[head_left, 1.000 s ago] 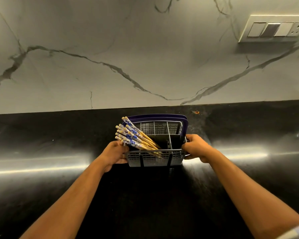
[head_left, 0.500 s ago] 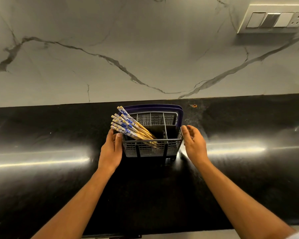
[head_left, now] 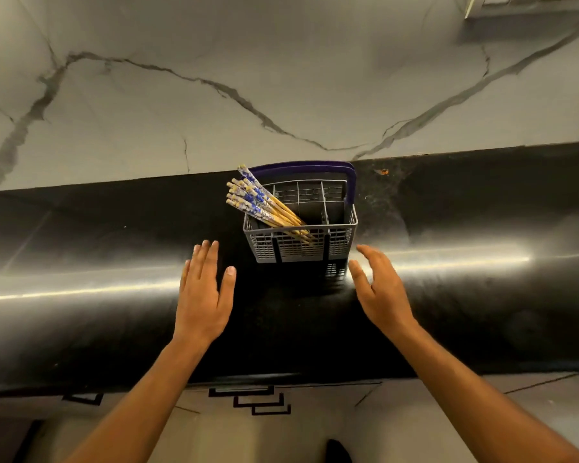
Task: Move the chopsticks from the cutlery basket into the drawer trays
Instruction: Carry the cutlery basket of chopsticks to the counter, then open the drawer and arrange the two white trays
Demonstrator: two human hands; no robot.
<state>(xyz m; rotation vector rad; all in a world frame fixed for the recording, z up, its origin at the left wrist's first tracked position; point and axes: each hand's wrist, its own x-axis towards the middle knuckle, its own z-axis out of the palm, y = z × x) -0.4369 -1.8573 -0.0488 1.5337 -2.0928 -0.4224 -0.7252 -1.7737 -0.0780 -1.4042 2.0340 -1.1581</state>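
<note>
A grey mesh cutlery basket (head_left: 338, 243) with a purple handle (head_left: 350, 185) stands on the black countertop (head_left: 114, 248) near the wall. Several wooden chopsticks (head_left: 264, 205) with blue-and-white patterned tops lean out of its left compartment, tips pointing up and left. My left hand (head_left: 203, 295) hovers flat over the counter, front-left of the basket, fingers spread, holding nothing. My right hand (head_left: 380, 289) is front-right of the basket, fingers apart, touching nothing. No drawer trays are in view.
A white marble backsplash (head_left: 281, 78) with grey veins rises behind the counter. A switch plate (head_left: 515, 5) sits at the top right. Below the counter's front edge, drawer fronts with dark recessed handles (head_left: 248, 397) show, with pale floor beneath.
Both hands let go of the basket's sides and drew back toward me, fingers spreading. The basket now stands alone on the counter. The view tilted down, revealing the drawer fronts.
</note>
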